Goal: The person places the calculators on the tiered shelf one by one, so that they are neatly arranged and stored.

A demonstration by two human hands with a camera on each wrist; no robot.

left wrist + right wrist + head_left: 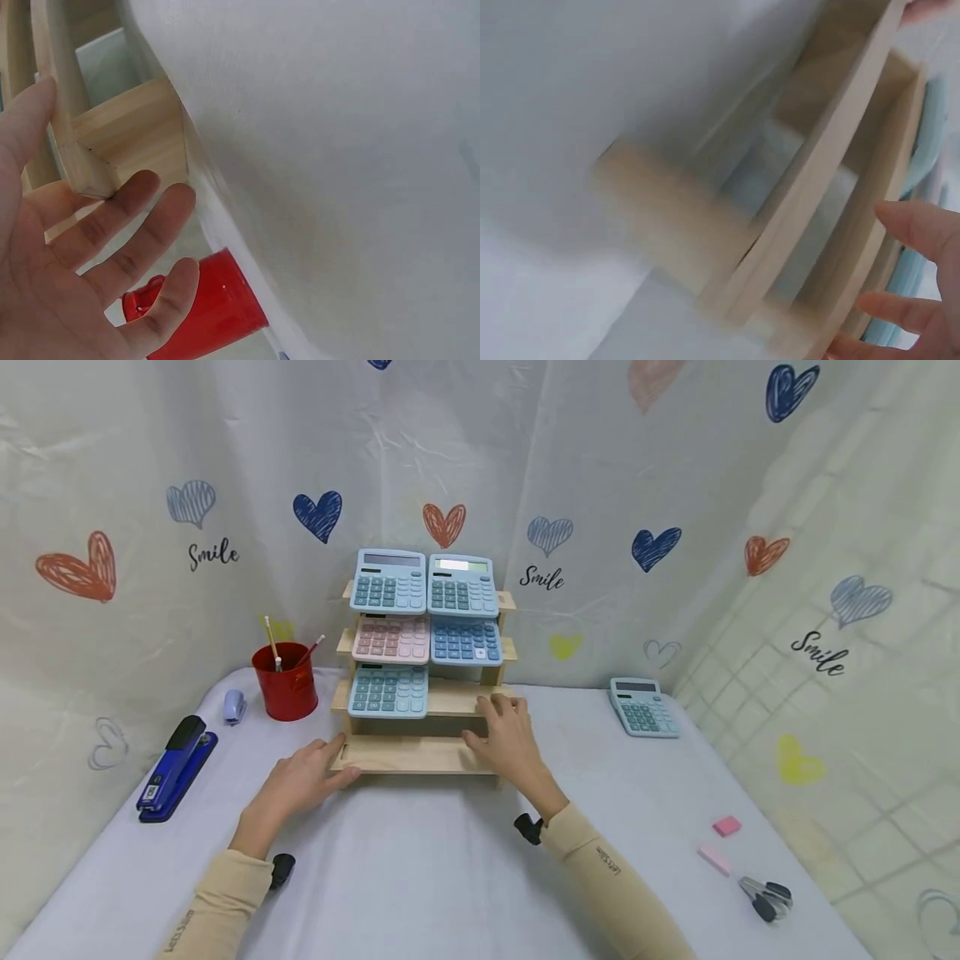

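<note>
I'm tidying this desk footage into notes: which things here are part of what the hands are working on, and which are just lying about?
In hand:
- wooden rack, left hand and right hand at its bottom tier
- five calculators on the rack

Lying about:
- loose calculator
- red pen cup
- blue stapler
- pink eraser

Calculators [389,580] sit on the rack [417,755]. A cup [286,682] stands left of it. The stapler [175,768] lies farther left.

Staged stationery desk: calculators [390,581], stapler [176,768].
</note>
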